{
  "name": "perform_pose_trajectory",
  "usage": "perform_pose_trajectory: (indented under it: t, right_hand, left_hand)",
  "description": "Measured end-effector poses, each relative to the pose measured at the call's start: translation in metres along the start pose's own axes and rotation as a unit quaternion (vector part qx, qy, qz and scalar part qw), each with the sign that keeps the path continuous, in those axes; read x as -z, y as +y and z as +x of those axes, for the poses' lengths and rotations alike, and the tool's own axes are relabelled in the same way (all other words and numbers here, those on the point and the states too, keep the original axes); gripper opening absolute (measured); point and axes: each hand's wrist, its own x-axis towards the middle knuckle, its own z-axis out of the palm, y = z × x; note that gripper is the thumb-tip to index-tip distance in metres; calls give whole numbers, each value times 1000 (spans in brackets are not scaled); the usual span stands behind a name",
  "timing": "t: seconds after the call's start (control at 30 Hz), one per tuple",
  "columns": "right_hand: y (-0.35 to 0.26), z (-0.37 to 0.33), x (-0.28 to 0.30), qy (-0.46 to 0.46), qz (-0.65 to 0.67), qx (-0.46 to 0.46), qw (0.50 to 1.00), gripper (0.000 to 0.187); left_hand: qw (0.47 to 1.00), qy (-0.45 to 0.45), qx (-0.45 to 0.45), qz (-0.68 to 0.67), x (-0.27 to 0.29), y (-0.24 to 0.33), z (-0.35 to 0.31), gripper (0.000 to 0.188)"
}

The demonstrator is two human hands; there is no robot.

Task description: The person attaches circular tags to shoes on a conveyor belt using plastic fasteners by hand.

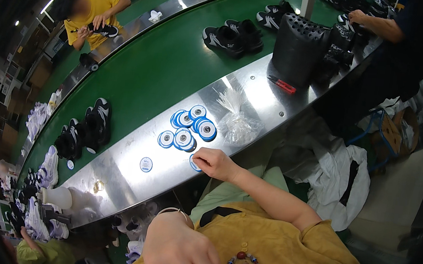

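My right hand (214, 164) is at the near edge of the metal worktop (117, 181), its fingers closed on a round blue-and-white tag (195, 163) that is mostly covered by them. Just beyond it lies a loose pile of similar round tags (184, 138). A single round tag (146, 165) lies apart, to the left. Close to my chest is my raised left hand (179, 251), a bracelet at its wrist. Its fingers are curled, and the fingertips are hidden, so what they hold, if anything, does not show.
Right of the tags sits a bundle of clear plastic fasteners (236, 122). Red-handled cutters (282, 85) lie beside a black perforated container (298, 50). Black shoes (233, 37) stand on the green conveyor belt (156, 66). A white cup (58, 197) is at left; people work nearby.
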Motion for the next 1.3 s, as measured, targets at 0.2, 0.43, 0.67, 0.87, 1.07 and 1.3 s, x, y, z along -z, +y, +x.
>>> perform_pose_trajectory:
  t: [0.2, 0.43, 0.67, 0.87, 1.07, 1.3]
  right_hand:
    - [-2, 0, 2, 5, 3, -15, 1000, 4]
    - [-5, 5, 0, -3, 0, -23, 1000, 3]
    - [-5, 5, 8, 9, -11, -37, 999, 4]
    - [-3, 8, 9, 11, 124, -153, 980, 11]
    - [-17, 52, 87, 8, 152, -151, 977, 9]
    - [48, 118, 194, 186, 29, -194, 963, 9]
  left_hand:
    - [998, -42, 42, 35, -2, 5, -12, 17]
    - [991, -25, 91, 92, 1, 12, -36, 18]
    - [925, 85, 307, 206, 18, 28, -77, 17]
    - [769, 381, 417, 300, 31, 33, -88, 13]
    - [697, 427, 480, 319, 109, 32, -99, 12]
    - [632, 398, 557, 363, 230, -25, -117, 16]
